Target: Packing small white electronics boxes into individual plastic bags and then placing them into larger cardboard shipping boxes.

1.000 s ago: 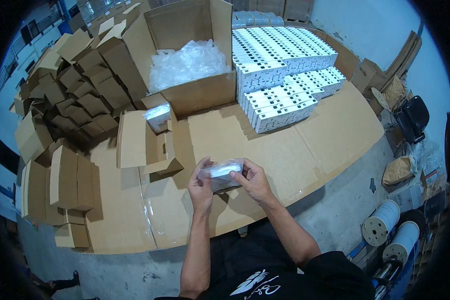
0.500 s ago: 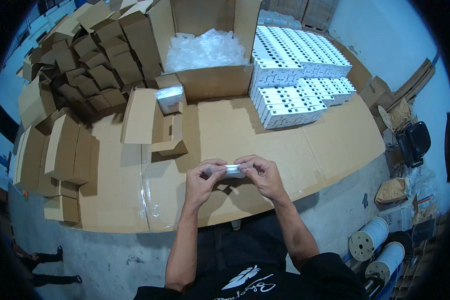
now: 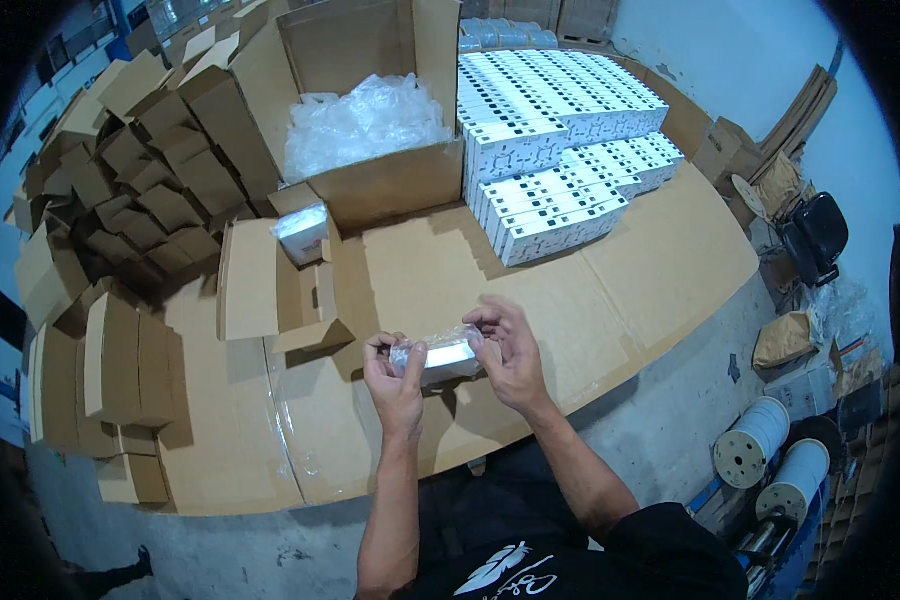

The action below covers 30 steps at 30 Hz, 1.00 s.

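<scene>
A small white box in a clear plastic bag is held level just above the cardboard-covered table. My left hand grips its left end, thumb on the near side. My right hand has its thumb against the bag's right end; its fingers are curled and slightly blurred. Farther left, an open brown carton has its flap folded out. Another bagged white box stands in the carton's far end.
At the back, a large open carton holds crumpled clear plastic bags. Stacked white printed boxes stand at the back right. Many empty brown cartons pile up at left, with closed cartons nearer. Spools sit off the table's right side.
The view has shifted and turned slightly. My hands have moved apart along the bagged box, showing more of it, and my right fingers have lifted and loosened.
</scene>
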Available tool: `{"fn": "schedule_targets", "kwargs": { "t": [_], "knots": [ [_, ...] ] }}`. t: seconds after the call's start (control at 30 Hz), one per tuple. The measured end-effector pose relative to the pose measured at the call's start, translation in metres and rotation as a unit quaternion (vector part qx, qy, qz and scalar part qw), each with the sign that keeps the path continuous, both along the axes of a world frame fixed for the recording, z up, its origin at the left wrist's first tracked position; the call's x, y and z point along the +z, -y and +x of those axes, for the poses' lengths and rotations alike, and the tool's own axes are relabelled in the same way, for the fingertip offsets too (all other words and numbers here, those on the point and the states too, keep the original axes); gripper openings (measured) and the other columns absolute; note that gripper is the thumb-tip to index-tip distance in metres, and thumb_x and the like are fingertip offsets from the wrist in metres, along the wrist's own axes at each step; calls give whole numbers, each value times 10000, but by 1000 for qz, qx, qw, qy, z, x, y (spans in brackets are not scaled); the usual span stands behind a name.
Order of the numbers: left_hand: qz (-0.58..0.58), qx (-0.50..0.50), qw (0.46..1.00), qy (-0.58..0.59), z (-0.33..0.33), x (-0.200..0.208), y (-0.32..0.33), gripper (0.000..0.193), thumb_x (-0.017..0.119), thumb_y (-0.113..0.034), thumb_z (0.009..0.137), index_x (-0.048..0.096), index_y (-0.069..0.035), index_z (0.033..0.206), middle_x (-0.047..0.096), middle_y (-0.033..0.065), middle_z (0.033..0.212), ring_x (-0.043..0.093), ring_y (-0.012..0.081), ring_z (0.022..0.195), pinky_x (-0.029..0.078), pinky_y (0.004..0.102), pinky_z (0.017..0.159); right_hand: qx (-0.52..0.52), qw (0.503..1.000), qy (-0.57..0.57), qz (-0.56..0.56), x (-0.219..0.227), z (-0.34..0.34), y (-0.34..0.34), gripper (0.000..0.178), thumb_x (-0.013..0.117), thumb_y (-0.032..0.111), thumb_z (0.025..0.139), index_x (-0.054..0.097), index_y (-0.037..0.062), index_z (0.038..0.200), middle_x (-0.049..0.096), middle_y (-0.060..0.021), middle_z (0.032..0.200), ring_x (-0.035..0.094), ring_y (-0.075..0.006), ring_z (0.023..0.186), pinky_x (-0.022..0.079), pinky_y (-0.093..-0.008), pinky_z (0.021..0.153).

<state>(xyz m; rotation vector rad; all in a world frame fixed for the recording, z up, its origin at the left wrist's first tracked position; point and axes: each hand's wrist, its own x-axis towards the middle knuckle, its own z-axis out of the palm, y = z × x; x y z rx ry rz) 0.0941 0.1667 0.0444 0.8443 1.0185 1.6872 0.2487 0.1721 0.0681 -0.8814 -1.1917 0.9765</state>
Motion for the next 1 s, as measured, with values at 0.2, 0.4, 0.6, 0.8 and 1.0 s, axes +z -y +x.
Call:
{"fn": "schedule_targets", "kwargs": {
  "t": [0.2,0.4,0.6,0.8,1.0],
  "knots": [
    [18,-13,999,-49,-3,13,4,431,702,13,910,472,-63,1266,529,76,1202,539,136,1064,468,283,922,153,956,252,7,13,25,4,315,714,-12,872,733,57,1178,684,-152,1221,676,-246,1062,556,-346,894],
    [137,-39,925,-353,-25,25,2,283,715,14,859,720,-83,1125,547,108,1285,540,226,1198,434,383,1052,153,964,218,-1,10,27,-1,322,756,22,853,726,38,1174,722,-138,1132,695,-241,1024,571,-339,885],
    [63,-170,882,-434,-35,52,4,249,728,15,833,775,-88,1055,642,128,1217,585,241,1161,465,399,1027,169,963,208,-20,6,32,-5,323,765,37,849,722,30,1169,721,-129,1150,691,-223,1051,568,-340,895],
    [26,-219,928,-301,-43,21,-3,242,758,-12,848,711,12,1085,678,101,1130,645,184,984,539,307,809,122,956,264,42,3,33,-10,271,766,97,858,716,26,1115,716,-131,1038,696,-263,903,586,-364,779],
    [-26,-197,945,-260,-39,20,1,203,738,-28,890,689,11,1083,674,75,1099,620,145,959,520,284,815,125,923,354,81,18,33,-16,221,761,121,863,698,5,1041,685,-143,956,655,-296,793,554,-370,716]
  ]
}}
